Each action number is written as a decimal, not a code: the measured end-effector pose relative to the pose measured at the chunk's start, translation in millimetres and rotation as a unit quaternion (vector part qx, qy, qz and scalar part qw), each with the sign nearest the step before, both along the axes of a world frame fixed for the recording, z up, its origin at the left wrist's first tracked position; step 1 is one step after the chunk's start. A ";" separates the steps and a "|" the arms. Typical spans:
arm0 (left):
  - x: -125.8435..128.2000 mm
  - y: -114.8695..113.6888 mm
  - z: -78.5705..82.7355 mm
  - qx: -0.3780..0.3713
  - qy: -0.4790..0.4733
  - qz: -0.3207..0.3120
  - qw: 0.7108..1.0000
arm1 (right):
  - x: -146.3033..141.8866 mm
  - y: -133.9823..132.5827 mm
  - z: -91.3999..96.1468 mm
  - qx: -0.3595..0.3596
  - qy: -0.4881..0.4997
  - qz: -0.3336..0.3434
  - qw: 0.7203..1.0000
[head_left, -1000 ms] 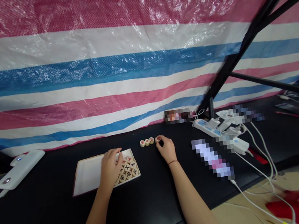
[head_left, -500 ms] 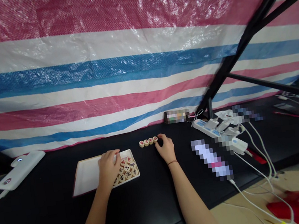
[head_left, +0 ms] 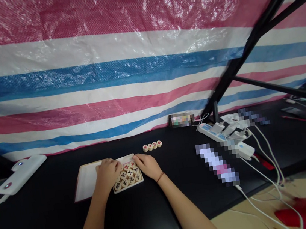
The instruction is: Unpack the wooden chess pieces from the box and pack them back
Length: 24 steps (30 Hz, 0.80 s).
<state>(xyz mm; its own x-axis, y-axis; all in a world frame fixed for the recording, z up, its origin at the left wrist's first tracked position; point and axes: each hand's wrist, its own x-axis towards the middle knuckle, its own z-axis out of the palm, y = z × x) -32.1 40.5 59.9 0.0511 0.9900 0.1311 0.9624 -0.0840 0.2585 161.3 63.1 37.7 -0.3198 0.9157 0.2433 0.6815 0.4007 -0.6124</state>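
The black counter [head_left: 72, 228] carries an open white box [head_left: 129, 187], a lid [head_left: 84, 183] just left of it. The left hand [head_left: 108, 172] curls over the box's left end, the right hand [head_left: 148, 165] touches its far right corner; whether either grips, I cannot tell. Between them, round pieces [head_left: 130, 172] lie inside the box, four more pieces [head_left: 152, 146] in a row beyond its right end

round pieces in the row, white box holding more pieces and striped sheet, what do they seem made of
Round pieces: wood or cream plastic, seemingly smooth; pale with red characters, too small to show grain. White box: probably card or thin plastic, fairly matte; thin, straight walls. Striped sheet: likely woven plastic, glossy; fine mesh texture, creases, bright highlights.
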 end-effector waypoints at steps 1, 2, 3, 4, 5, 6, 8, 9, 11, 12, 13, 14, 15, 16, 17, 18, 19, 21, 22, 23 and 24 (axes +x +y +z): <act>0.3 -0.7 1.3 -0.003 0.006 0.001 1.000 | -0.1 0.0 -0.5 0.001 -0.011 -0.001 1.000; 0.0 -1.1 2.6 -0.009 0.013 0.004 1.000 | 0.0 -0.2 -0.7 0.001 -0.018 -0.003 1.000; -0.7 -1.4 3.6 -0.018 0.020 0.009 1.000 | 0.2 -0.3 -0.8 0.002 -0.023 -0.006 1.000; -1.6 -1.5 4.4 -0.031 0.026 0.013 0.999 | 0.2 -0.5 -0.7 0.002 -0.026 -0.008 1.000; -2.5 -1.5 4.9 -0.046 0.030 0.015 0.998 | 0.3 -0.8 -0.4 0.002 -0.027 -0.013 1.000; -3.2 -1.3 5.0 -0.059 0.033 0.012 0.998 | 0.3 -1.1 0.0 0.002 -0.027 -0.016 1.000; -4.0 -1.0 4.4 -0.071 0.036 -0.002 0.997 | 0.3 -1.7 1.1 -0.002 -0.025 -0.024 0.999; -4.2 -0.8 3.7 -0.071 0.036 -0.009 0.997 | 0.3 -1.9 1.6 -0.005 -0.024 -0.027 0.999; -4.5 -0.6 1.7 -0.066 0.035 -0.017 0.997 | 0.7 -2.4 2.3 -0.009 -0.020 -0.031 0.999; -4.9 -0.5 0.6 -0.064 0.032 -0.019 0.997 | 0.9 -2.5 2.4 -0.011 -0.018 -0.032 0.999; -5.5 -0.4 -0.5 -0.064 0.027 -0.022 0.997 | 1.2 -2.5 2.3 -0.011 -0.017 -0.034 0.999; -6.3 -0.3 -1.4 -0.066 0.020 -0.026 0.997 | 1.4 -2.4 1.9 -0.012 -0.016 -0.035 0.999; -7.3 -0.2 -2.0 -0.070 0.012 -0.032 0.997 | 1.7 -2.3 1.3 -0.013 -0.016 -0.034 0.999; -8.4 -0.2 -2.2 -0.076 0.005 -0.038 0.996 | 1.9 -2.0 0.5 -0.015 -0.015 -0.035 0.999; -9.5 -0.1 -1.9 -0.085 -0.002 -0.045 0.995 | 2.0 -1.7 -0.5 -0.017 -0.012 -0.035 0.999; -10.3 -0.1 -1.0 -0.094 -0.007 -0.050 0.994 | 2.2 -1.3 -1.4 -0.020 -0.008 -0.034 0.999; -10.9 -0.2 0.4 -0.104 -0.010 -0.053 0.993 | 2.4 -1.0 -2.3 -0.022 -0.005 -0.033 0.999; -11.1 -0.7 4.7 -0.120 -0.013 -0.053 0.991 | 2.9 -0.5 -3.6 -0.028 0.003 -0.030 0.999; -10.9 -1.0 7.1 -0.127 -0.014 -0.050 0.991 | 3.1 -0.3 -3.9 -0.030 0.006 -0.030 0.999; -10.6 -1.4 9.5 -0.131 -0.015 -0.046 0.990 | 3.3 -0.4 -3.9 -0.033 0.008 -0.029 0.999; -10.2 -1.9 11.6 -0.134 -0.015 -0.041 0.990 | 3.5 -0.5 -3.7 -0.034 0.010 -0.031 0.999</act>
